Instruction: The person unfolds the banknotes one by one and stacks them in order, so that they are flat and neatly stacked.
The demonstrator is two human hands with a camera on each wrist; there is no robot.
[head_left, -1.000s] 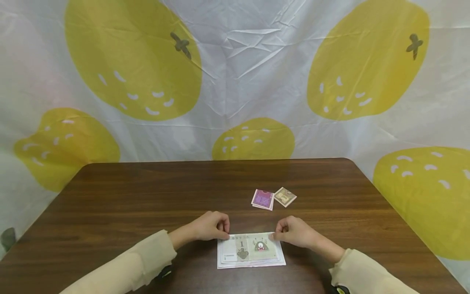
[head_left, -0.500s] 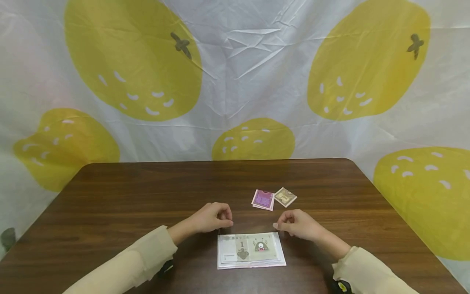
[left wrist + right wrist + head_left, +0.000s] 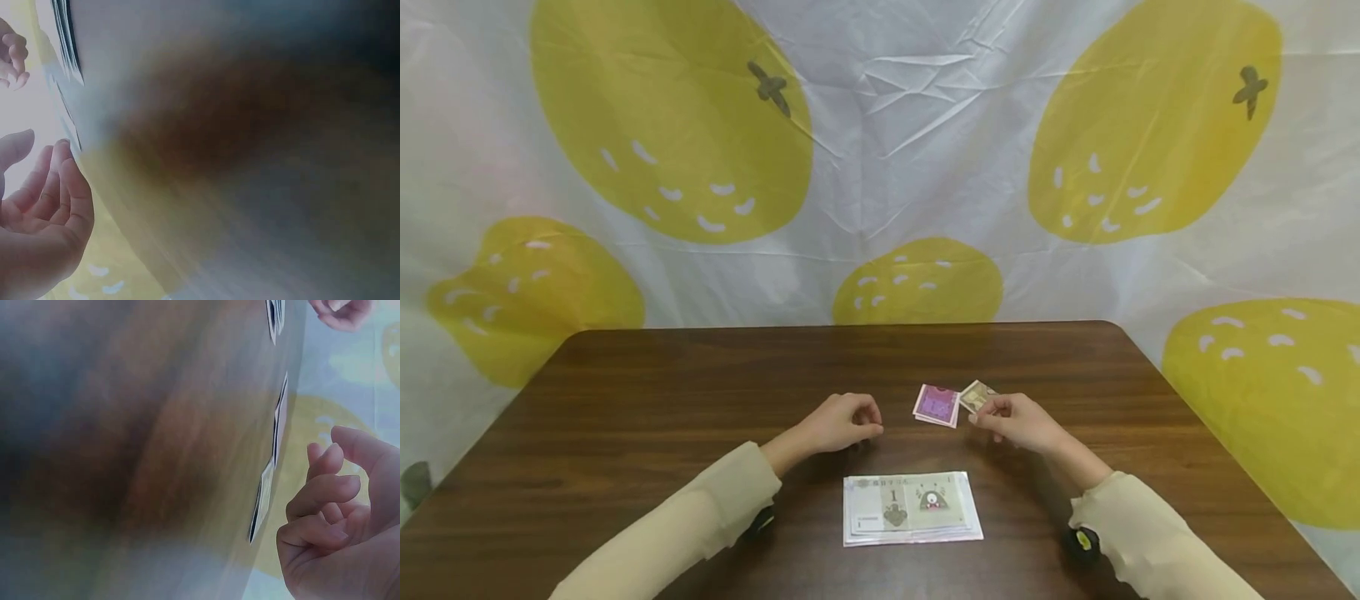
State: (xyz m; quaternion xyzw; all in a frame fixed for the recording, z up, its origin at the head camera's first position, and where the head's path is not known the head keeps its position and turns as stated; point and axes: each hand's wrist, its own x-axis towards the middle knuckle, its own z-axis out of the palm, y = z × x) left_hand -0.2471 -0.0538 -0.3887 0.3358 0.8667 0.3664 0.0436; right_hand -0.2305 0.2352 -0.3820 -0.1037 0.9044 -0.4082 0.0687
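Note:
In the head view, my right hand hovers at the folded tan banknote and covers part of it. The right wrist view shows a gap between those loosely bent fingers and the folded tan banknote, with nothing held. My left hand is over the table, left of the folded purple banknote, fingers loosely curved, thumb apart, holding nothing. The two folded notes lie side by side, their edges meeting. Nearer me lies a flat stack of banknotes, a greenish note marked 1 on top.
The dark wooden table has its far edge in front of a white curtain printed with yellow fruit. Both wrists carry dark straps below beige sleeves.
Both hands have let go of the stack's upper corners and moved away from me across the table. The right hand has come to the tan note. Stack and folded notes have not moved.

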